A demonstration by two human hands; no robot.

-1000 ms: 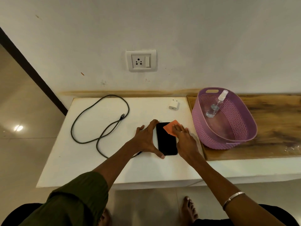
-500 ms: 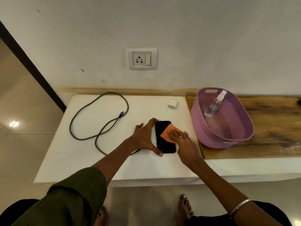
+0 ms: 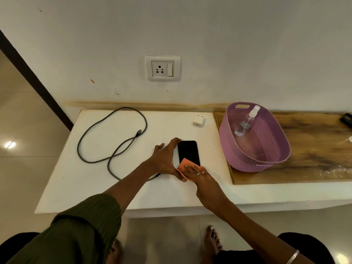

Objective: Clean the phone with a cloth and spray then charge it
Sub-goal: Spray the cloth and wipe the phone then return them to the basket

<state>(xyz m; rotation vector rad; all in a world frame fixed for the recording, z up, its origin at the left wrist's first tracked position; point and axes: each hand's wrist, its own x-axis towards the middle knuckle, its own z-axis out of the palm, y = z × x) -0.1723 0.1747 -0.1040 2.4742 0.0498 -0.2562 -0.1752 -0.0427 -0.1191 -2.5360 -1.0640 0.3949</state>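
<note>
Phone: frame centre, screen dark, no readable writing.
Left hand: fingers spread, bracing phone's left edge.
Right hand: flat fingers pressing orange cloth on phone's lower end.

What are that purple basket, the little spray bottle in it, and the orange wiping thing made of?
The purple basket looks like matt moulded plastic: its walls carry a regular woven-look pattern. The spray bottle seems clear plastic, possibly glass, since the basket shows through it; its nozzle is whitish. The orange cloth looks like soft, thin fabric, lying flat on the phone under the right hand.
</note>
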